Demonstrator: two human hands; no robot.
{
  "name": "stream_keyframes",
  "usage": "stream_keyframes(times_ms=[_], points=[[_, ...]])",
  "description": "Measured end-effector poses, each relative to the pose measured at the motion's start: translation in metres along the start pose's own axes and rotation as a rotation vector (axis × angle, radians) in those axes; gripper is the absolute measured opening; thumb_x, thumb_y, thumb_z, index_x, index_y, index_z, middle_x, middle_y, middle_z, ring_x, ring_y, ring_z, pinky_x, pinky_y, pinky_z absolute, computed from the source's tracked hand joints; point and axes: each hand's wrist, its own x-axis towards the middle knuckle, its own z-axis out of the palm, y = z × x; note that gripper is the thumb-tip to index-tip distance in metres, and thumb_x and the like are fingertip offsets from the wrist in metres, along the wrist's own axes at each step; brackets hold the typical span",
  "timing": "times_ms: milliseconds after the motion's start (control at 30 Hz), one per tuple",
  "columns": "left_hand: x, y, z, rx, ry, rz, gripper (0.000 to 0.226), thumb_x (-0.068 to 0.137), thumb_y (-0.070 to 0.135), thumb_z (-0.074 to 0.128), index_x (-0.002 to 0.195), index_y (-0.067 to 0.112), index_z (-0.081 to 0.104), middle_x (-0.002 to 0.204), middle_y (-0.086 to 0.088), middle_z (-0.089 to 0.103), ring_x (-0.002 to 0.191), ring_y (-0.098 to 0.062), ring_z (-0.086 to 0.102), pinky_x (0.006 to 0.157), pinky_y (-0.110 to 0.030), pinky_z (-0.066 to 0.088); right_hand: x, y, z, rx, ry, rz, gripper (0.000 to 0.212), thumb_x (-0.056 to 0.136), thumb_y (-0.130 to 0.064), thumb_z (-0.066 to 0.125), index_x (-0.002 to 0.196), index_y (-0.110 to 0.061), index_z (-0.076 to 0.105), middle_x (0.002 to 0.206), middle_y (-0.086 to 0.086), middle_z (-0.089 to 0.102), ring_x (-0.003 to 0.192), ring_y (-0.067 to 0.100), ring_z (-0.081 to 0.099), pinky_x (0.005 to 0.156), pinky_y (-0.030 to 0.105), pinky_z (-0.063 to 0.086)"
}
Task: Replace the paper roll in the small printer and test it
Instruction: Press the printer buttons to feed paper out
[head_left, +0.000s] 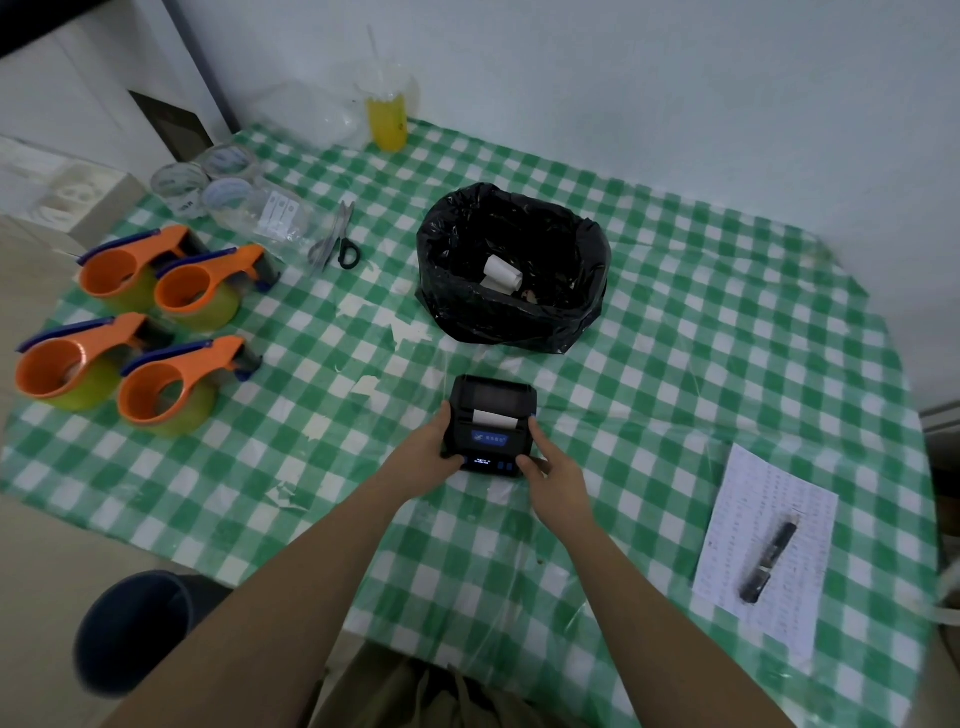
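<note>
Small black printer (490, 423) on the green checked tablecloth (675, 364), gripped at both sides.
Left hand (431, 457) and right hand (553, 470) clasping its sides; paper strip (494, 419) poking from the slot; black bin bag (511, 267) just behind.

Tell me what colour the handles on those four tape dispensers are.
Orange, with a dark blue strip along the top of each tape dispenser. The head view shows them clearly at the table's left.

Tape dispensers (140, 322), scissors (336, 240), drink cup (387, 117)
</note>
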Motion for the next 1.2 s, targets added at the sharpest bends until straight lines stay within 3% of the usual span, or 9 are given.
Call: stream_keyframes(times_ms=[233, 400, 500, 600, 700, 800, 933, 1033, 1200], points=[[0.004, -0.007, 0.0, 0.003, -0.044, -0.077, 0.083, 0.089, 0.01, 0.056, 0.149, 0.015, -0.001, 0.152, -0.011, 0.034, 0.136, -0.027, 0.038, 0.109, -0.036, 0.035, -0.003, -0.002, -0.005, -0.024, -0.093, -0.002, 0.068, 0.092, -0.014, 0.057, 0.144, -0.039, 0.022, 0.135, 0.01, 0.056, 0.07, -0.001, 0.05, 0.056, 0.016, 0.041], [0.005, -0.008, 0.001, 0.004, -0.043, -0.077, 0.083, 0.089, 0.009, 0.056, 0.149, 0.017, -0.002, 0.15, -0.01, 0.036, 0.135, -0.027, 0.039, 0.108, -0.037, 0.036, -0.005, -0.003, -0.002, -0.024, -0.078, -0.014, 0.071, 0.09, -0.016, 0.06, 0.144, -0.038, 0.021, 0.137, 0.006, 0.054, 0.119, 0.019, 0.056, 0.077, 0.034, 0.054], [0.005, -0.008, 0.002, 0.004, -0.042, -0.078, 0.083, 0.089, 0.008, 0.056, 0.149, 0.017, -0.001, 0.15, -0.01, 0.036, 0.135, -0.027, 0.039, 0.108, -0.037, 0.036, -0.004, -0.003, -0.002, -0.068, -0.052, -0.019, 0.072, 0.088, -0.019, 0.062, 0.144, -0.039, 0.021, 0.133, 0.008, 0.059, 0.106, 0.017, 0.063, 0.077, 0.039, 0.056], [0.005, -0.009, 0.001, 0.001, -0.05, -0.087, 0.083, 0.089, 0.009, 0.056, 0.149, 0.016, -0.002, 0.151, -0.011, 0.035, 0.135, -0.027, 0.039, 0.108, -0.037, 0.036, -0.004, -0.003, 0.002, -0.127, -0.021, -0.019, 0.071, 0.088, -0.021, 0.062, 0.144, -0.037, 0.02, 0.124, 0.012, 0.064, 0.067, 0.007, 0.053, 0.061, 0.024, 0.049], [0.005, -0.009, 0.001, -0.002, -0.045, -0.08, 0.084, 0.088, 0.007, 0.056, 0.149, 0.016, -0.002, 0.151, -0.01, 0.034, 0.136, -0.026, 0.038, 0.108, -0.034, 0.035, -0.004, -0.003, 0.008, -0.23, -0.005, -0.034, 0.069, 0.091, -0.023, 0.057, 0.146, -0.034, 0.017, 0.128, 0.012, 0.062, 0.078, 0.018, 0.059, 0.052, 0.014, 0.038], [0.005, -0.008, 0.001, -0.006, -0.041, -0.076, 0.084, 0.089, 0.007, 0.056, 0.149, 0.016, -0.002, 0.152, -0.009, 0.032, 0.137, -0.026, 0.037, 0.108, -0.034, 0.035, -0.004, -0.002, 0.009, -0.247, -0.025, -0.026, 0.067, 0.094, -0.023, 0.054, 0.146, -0.035, 0.014, 0.136, 0.011, 0.056, 0.103, 0.026, 0.063, 0.067, 0.025, 0.048], [0.005, -0.007, 0.003, -0.008, -0.043, -0.086, 0.082, 0.09, 0.008, 0.054, 0.148, 0.016, -0.003, 0.154, -0.008, 0.029, 0.138, -0.025, 0.034, 0.108, -0.031, 0.033, -0.003, -0.001, 0.003, -0.235, -0.058, -0.019, 0.065, 0.094, -0.022, 0.053, 0.146, -0.036, 0.017, 0.125, 0.015, 0.062, 0.084, 0.019, 0.056, 0.053, 0.015, 0.035], [0.005, -0.006, 0.004, -0.018, -0.043, -0.093, 0.082, 0.09, 0.008, 0.054, 0.148, 0.016, -0.003, 0.155, -0.008, 0.027, 0.14, -0.025, 0.031, 0.11, -0.031, 0.031, -0.002, 0.0, 0.005, -0.221, -0.041, 0.001, 0.065, 0.093, -0.023, 0.054, 0.145, -0.038, 0.018, 0.127, 0.012, 0.062, 0.087, 0.023, 0.06, 0.053, 0.017, 0.037], [0.006, -0.009, 0.003, -0.03, -0.038, -0.101, 0.083, 0.089, 0.009, 0.056, 0.148, 0.015, -0.002, 0.155, -0.01, 0.026, 0.141, -0.025, 0.03, 0.112, -0.035, 0.029, -0.002, 0.002, 0.003, -0.2, -0.049, 0.002, 0.066, 0.093, -0.023, 0.055, 0.145, -0.038, 0.017, 0.125, 0.014, 0.063, 0.063, 0.003, 0.045, 0.051, 0.013, 0.033]])
